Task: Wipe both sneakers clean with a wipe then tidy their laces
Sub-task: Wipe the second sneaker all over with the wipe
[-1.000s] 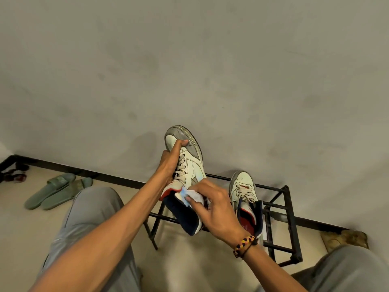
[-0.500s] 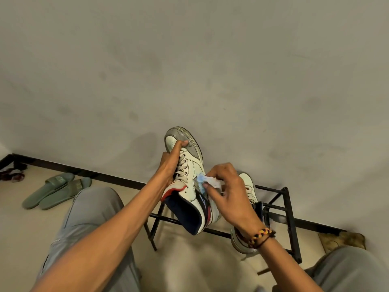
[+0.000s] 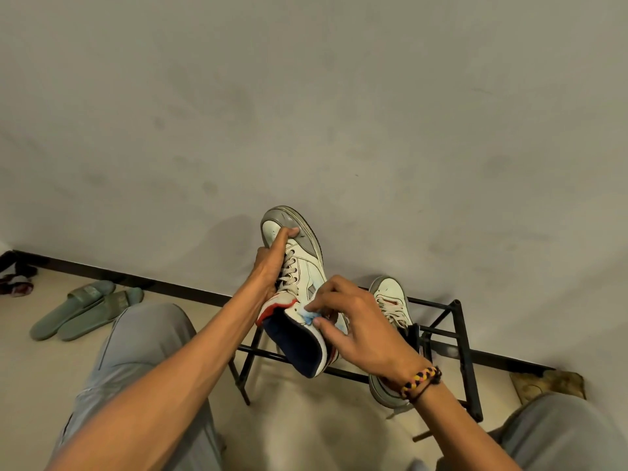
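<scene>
Above the black rack [image 3: 465, 355], the left hand [image 3: 268, 270] grips a white, grey-toed sneaker [image 3: 302, 266] (toe up); the right hand [image 3: 353, 331] pinches a mostly hidden blue wipe [image 3: 310, 316] against its side

White sneaker [image 3: 307, 280] — navy lining; pale-blue wipe [image 3: 310, 316]

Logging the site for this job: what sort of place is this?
Most likely a home entryway or shoe corner, indoors. A black metal shoe rack stands against a plain wall, holding the second sneaker; green slides lie on the tiled floor by the skirting.
</scene>
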